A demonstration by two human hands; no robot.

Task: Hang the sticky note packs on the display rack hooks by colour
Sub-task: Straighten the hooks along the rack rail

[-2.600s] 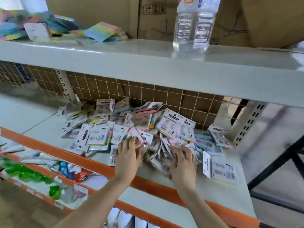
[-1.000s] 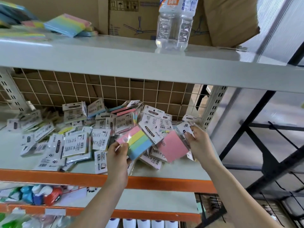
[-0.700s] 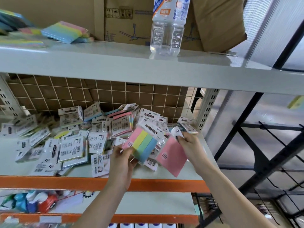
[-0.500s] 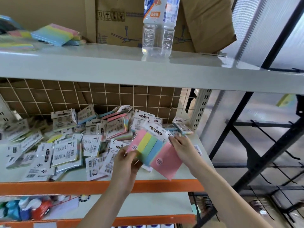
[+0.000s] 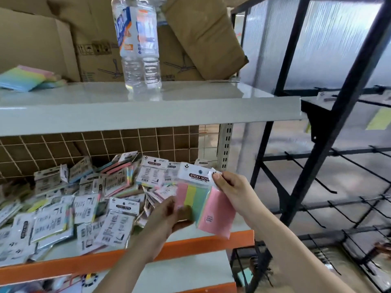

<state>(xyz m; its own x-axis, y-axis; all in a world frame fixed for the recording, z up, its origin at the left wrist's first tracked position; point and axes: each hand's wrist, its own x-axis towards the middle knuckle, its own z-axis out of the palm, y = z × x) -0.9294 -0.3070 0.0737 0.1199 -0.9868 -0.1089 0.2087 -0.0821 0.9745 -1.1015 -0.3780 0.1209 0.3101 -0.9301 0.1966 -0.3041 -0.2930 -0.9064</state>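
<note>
Striped sticky note pack at centre: pink, yellow, green, blue bands, white header card with a black label. Plain pink pack at its 4 o'clock. Orange shelf edge at 6 o'clock. Black metal display rack at 3 o'clock. Brown cardboard boxes at 11 o'clock.

Both hands — left, right — hold sticky note packs.

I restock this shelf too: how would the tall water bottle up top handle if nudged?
The water bottle probably tips easily, being tall on a narrow base. Its clear ribbed plastic likely flexes when squeezed, and it would probably roll once down.
</note>
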